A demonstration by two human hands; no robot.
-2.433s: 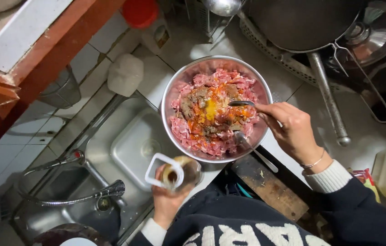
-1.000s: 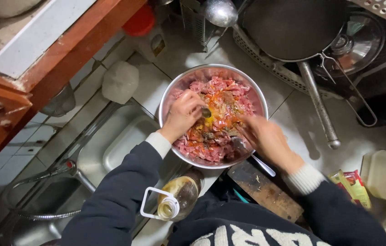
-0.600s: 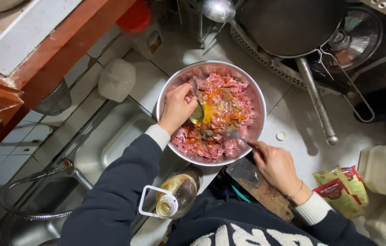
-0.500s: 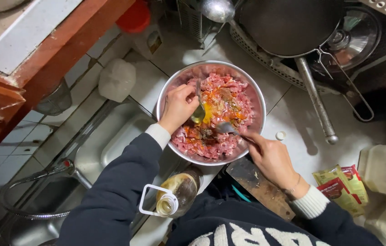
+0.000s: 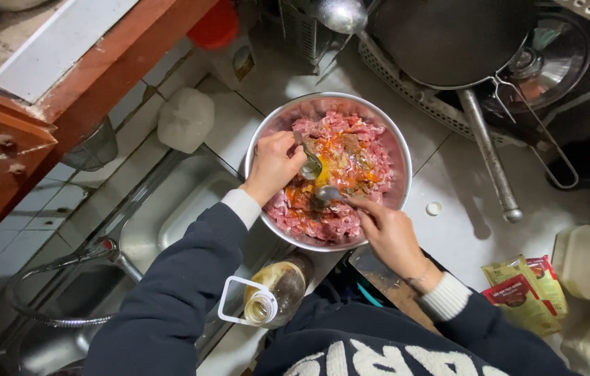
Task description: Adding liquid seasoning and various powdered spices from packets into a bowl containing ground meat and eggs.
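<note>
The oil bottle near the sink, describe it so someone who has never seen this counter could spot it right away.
Start at the big metal bowl of pink chopped meat in the middle of the counter. Come straight toward the person, past the bowl's near rim, to the counter edge beside the steel sink. The bottle stands there: clear, holding amber liquid, open at the top, with a white looped handle at its neck, unlike anything around it.

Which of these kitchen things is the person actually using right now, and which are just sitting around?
In use:
left hand holding a spoon
right hand holding a second spoon
metal bowl of seasoned minced meat

Lying about:
oil bottle, uncapped
dark pan
seasoning packets
white bottle cap
sink
</note>
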